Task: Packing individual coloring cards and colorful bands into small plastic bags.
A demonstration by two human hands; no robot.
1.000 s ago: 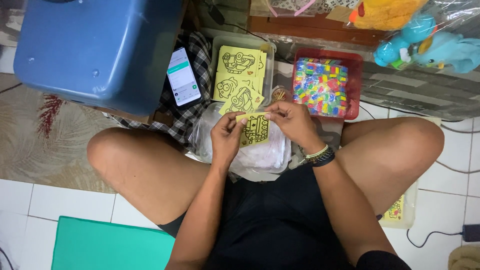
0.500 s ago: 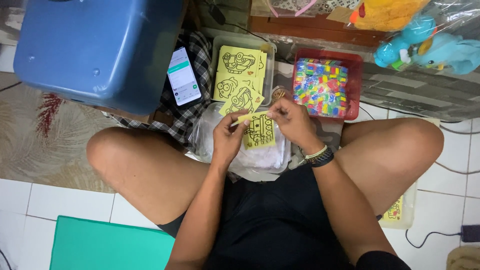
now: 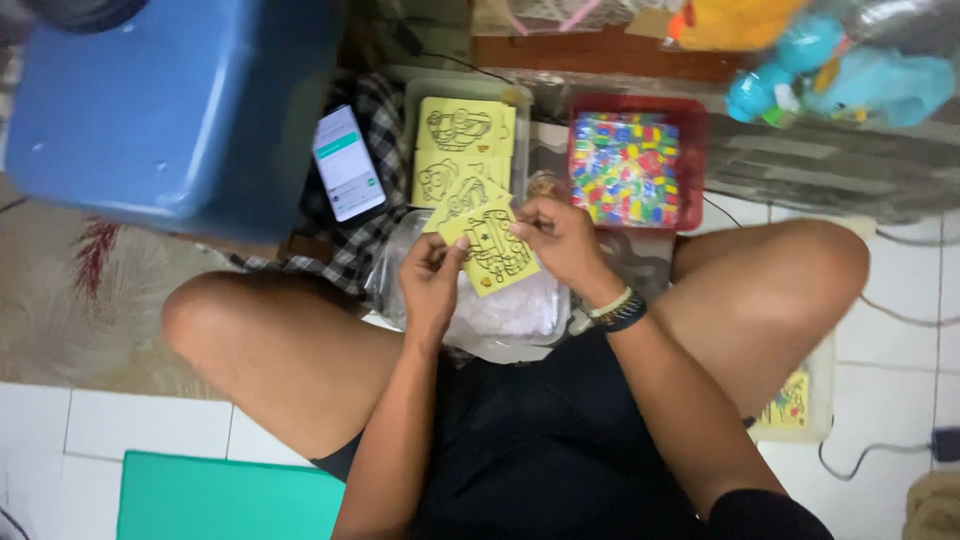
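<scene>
Fingers of both hands pinch one yellow card (image 3: 497, 250), held tilted above the lap, approx. level w/ the knees. Left hand (image 3: 432, 278): fingers pressed together on card's left edge, thumb on top. Right hand (image 3: 562, 240): fingers curled over card's upper right edge, pinching it. Card shows a black line drawing; subject too small to tell. Right wrist carries bands (image 3: 617, 310), light and dark.

Directly under card and hands: clear plastic bag (image 3: 505, 310) w/ pale contents, resting on the lap betw. the legs. Person sits cross-legged on tiled floor (image 3: 60, 440), dark shorts.

Beyond the hands: clear tray (image 3: 415, 110) holding more yellow cards (image 3: 465, 130), same kind, stacked; lowest one sits just beside the held card. Right of tray: red tray (image 3: 690, 180) full of small multicolour packets (image 3: 625, 165). Left of clear tray: phone (image 3: 346, 162), screen lit, lying on checked cloth (image 3: 375, 110).

Far left: big blue tub (image 3: 170, 105), upturned or lidded, cannot tell which. Rug (image 3: 60, 310) beneath it. Bottom left: teal board (image 3: 220, 500) on the tiles. Top right: blue and yellow toys (image 3: 830, 70) in clear wrap. By right thigh: another clear tray (image 3: 820, 390) w/ a coloured card inside, partly hidden by the leg. Cable (image 3: 880, 470) runs over tiles at lower right.
</scene>
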